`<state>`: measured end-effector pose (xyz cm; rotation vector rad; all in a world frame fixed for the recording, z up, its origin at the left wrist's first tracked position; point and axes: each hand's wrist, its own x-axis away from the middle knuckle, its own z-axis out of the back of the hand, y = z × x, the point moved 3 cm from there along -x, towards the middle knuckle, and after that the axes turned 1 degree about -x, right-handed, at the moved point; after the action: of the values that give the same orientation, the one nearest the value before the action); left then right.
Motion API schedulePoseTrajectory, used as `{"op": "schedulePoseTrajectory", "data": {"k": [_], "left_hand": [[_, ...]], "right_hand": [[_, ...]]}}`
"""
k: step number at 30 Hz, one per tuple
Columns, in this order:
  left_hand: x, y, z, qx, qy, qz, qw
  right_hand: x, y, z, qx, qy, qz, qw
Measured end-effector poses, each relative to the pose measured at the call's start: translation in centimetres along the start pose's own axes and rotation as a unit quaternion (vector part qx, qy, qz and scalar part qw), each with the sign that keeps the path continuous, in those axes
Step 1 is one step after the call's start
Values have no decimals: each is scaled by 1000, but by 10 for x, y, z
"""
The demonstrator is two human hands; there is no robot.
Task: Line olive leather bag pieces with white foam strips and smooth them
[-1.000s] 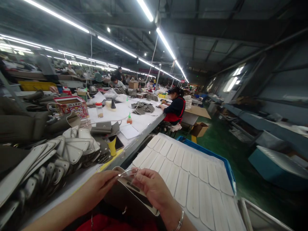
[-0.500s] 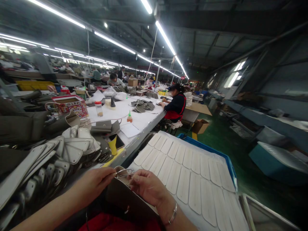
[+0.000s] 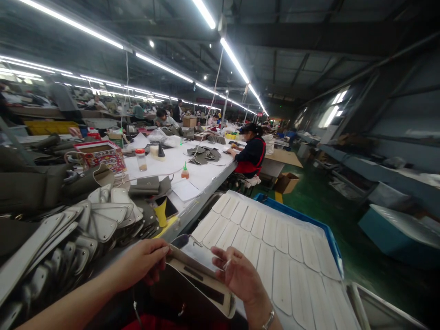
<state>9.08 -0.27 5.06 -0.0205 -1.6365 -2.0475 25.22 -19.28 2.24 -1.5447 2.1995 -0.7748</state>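
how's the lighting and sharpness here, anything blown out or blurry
Head view: ceiling tube lights glare white, and the window looks blown out; head view: the standing person far left looks soft; head view: the grey-brown piece in the left hand sinks partly into shadow.

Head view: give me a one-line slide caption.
Left hand holding a dark folded piece, right hand close by, rows of pale panels alongside.

No text, label, brand, number or sign is legible here.
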Motion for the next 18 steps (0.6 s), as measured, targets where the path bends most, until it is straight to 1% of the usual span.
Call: {"op": "schedulePoseTrajectory", "data": {"k": [2,3,5,7,9,10,11,13,14,15,16,18], "left_hand": [[-4,-5,0,-2,1,27,1000],[-6,-7,-1,-3,1,36,999],[-8,-7,-6,-2,-5,50,999],[-7,-3,-14,7,-11,61,998],[-6,3,-22,20,-16,66,998],[-5,5,-26,26,-17,66,997],[-4,7,-30,32,-19,68,997],[-2,9,-35,41,-26,70,996],[-1,8,-37,45,-31,74,996],[0,7,-38,49,-36,77,995],[1,6,-39,55,-40,79,995],[2,4,-41,65,-46,81,994]], "right_hand": [[5,-8,8,-20,60,50,997],[7,-10,6,-28,82,73,993],[9,-6,-7,-20,100,93,990],[9,7,-28,37,88,67,993],[6,25,-49,147,73,26,986],[4,32,-56,231,74,26,970],[2,36,-60,324,83,43,941],[-3,38,-62,484,111,95,863],[-5,37,-61,533,122,115,829],[-7,35,-59,562,128,125,808],[-10,34,-56,577,128,124,797],[-13,30,-52,593,122,108,789]]}}
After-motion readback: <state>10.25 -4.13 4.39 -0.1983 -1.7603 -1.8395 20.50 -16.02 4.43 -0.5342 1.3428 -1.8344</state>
